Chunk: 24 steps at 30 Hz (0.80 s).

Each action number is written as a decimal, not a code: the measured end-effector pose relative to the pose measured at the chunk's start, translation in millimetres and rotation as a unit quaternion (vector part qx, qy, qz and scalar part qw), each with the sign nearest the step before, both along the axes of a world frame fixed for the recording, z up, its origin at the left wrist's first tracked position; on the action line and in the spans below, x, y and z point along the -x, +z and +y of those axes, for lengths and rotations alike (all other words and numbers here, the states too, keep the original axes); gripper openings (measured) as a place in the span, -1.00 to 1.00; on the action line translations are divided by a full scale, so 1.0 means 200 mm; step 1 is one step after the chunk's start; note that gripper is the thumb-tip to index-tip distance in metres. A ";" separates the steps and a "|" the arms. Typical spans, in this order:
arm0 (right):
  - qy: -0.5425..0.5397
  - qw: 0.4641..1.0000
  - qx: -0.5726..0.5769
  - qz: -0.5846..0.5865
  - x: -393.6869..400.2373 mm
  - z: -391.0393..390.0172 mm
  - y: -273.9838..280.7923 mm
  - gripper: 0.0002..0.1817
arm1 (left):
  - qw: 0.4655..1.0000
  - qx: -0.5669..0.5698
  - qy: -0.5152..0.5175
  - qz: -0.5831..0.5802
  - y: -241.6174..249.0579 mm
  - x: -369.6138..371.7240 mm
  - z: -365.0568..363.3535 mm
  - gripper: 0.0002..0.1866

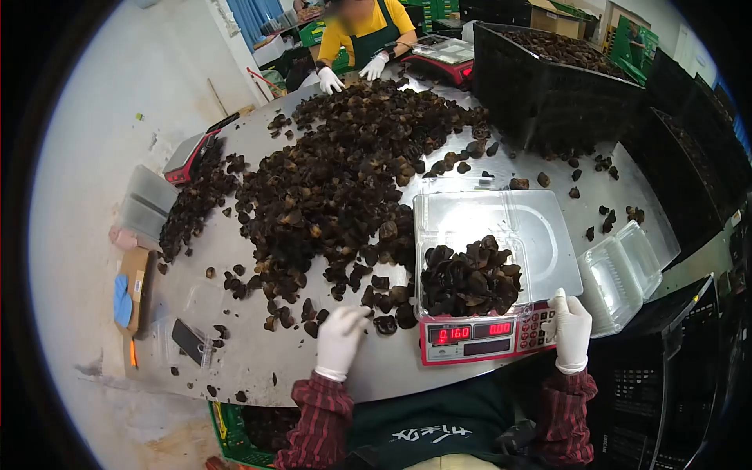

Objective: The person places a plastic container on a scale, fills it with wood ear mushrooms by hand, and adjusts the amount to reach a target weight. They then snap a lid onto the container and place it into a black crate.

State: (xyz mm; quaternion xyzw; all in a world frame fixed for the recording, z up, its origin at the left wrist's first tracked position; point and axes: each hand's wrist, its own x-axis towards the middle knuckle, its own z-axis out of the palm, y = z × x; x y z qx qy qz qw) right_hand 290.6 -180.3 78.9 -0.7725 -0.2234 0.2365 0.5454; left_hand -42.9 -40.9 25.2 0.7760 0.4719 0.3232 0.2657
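Observation:
My left hand [342,338], in a white glove, is over the metal table just left of a few loose dark mushroom pieces [385,324]; its fingers are curled together, and what they hold, if anything, is too small to tell. My gloved right hand [571,329] is closed at the right edge of the red scale [470,338], by its keypad; its grip is hidden. On the scale's plate sits an open clear plastic box [458,211], its front part filled with dark mushrooms [470,280]. The scale's display reads 0.160.
A large mushroom heap [329,172] covers the table's middle. Across it, a co-worker's gloved hands [352,76] touch the heap. Black crates [548,98] stand at the right, with clear boxes [619,274] nearby. A phone [188,343] and another scale [188,157] are at the left.

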 end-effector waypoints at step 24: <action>0.038 0.999 -0.014 -0.020 0.06 -0.06 0.01 -0.69 | 0.976 -0.084 -0.162 -0.122 0.55 -0.62 0.26 -0.86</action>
